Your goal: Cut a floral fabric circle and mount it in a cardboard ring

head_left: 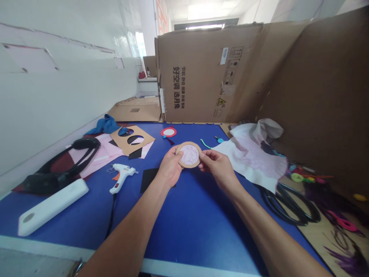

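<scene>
Head view: left hand (170,167) and right hand (218,167) hold the cardboard disc (189,155) in a narrow edge pinch above the blue table's (196,215) center, where a loose pinch could drop it, perhaps toward the glue gun (121,177) at 8 o'clock.

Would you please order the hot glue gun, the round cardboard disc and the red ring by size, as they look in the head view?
1. Hot glue gun and cardboard disc: they look about alike, so unranked; the disc is nearer the camera.
2. Red ring: smallest, though farther away.
</scene>
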